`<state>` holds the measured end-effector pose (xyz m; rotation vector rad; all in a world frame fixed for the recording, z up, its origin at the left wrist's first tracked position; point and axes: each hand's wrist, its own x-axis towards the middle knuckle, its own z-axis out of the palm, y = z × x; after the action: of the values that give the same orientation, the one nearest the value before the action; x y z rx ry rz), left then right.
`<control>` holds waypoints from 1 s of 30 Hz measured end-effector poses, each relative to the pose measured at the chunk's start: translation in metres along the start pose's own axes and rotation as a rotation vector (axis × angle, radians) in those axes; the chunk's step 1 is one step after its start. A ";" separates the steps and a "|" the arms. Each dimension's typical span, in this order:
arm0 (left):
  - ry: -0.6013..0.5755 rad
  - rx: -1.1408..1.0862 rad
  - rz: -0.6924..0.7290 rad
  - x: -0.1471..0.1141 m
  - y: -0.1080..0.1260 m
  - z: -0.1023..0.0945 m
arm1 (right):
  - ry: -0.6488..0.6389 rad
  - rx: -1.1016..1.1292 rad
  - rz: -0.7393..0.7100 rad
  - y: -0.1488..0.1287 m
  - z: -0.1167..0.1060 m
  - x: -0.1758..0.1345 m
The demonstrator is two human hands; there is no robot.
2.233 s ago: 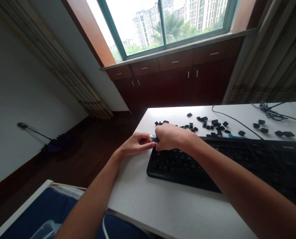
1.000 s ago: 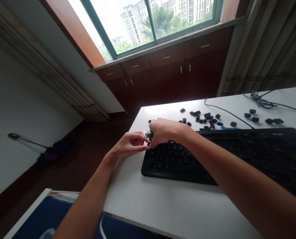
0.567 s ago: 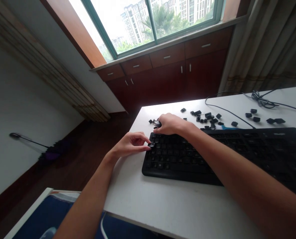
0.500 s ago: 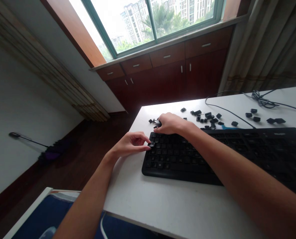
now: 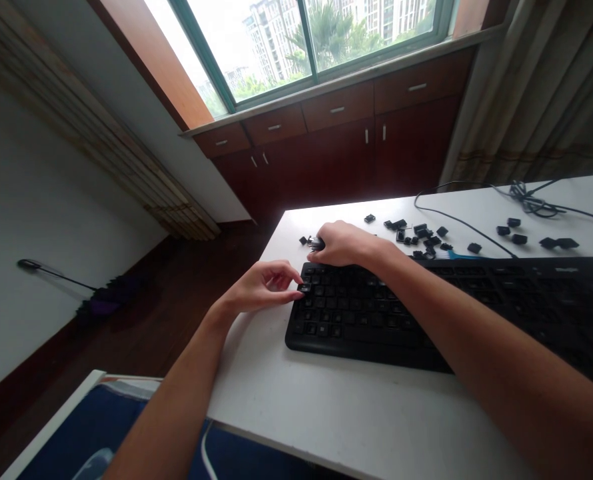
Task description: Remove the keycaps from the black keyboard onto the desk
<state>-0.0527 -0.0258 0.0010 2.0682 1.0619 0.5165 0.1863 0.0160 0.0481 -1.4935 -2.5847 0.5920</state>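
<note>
A black keyboard (image 5: 361, 333) lies on the white table, with several of its keys off. At its left edge, the thumb and forefinger of my left hand (image 5: 266, 287) pinch a black keycap (image 5: 304, 288) from both sides. My right hand (image 5: 344, 243) is closed above the keyboard's upper left corner. It grips a small dark tool with thin metal ends, apparently a keycap puller (image 5: 316, 244), mostly covered by the fingers. Just beyond the tool, a small loose keycap (image 5: 303, 240) lies on the table.
Loose black keycaps (image 5: 420, 230) are scattered behind the keyboard, beside a blue brush (image 5: 459, 255). The keyboard's cable (image 5: 464, 215) runs back to a coil at the right. The white table (image 5: 286, 400) ends at the left, near a dark umbrella (image 5: 109, 297) against the wall.
The view has shifted slightly. My right hand has lifted a little with its tool, while my left fingers stay around the keycap.
</note>
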 end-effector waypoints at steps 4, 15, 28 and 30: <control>-0.009 0.061 0.019 0.000 0.003 0.000 | 0.010 -0.004 -0.015 -0.002 -0.004 -0.002; -0.016 0.013 -0.002 -0.001 0.001 -0.003 | -0.164 -0.036 -0.155 -0.023 -0.013 -0.016; -0.028 -0.018 -0.016 0.000 -0.005 -0.004 | -0.222 -0.075 -0.175 -0.024 -0.008 -0.012; -0.028 -0.017 -0.015 0.000 -0.005 -0.004 | -0.222 -0.079 -0.187 -0.025 -0.009 -0.013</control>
<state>-0.0580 -0.0221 -0.0002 2.0453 1.0523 0.4857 0.1754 -0.0030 0.0673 -1.2502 -2.9055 0.6741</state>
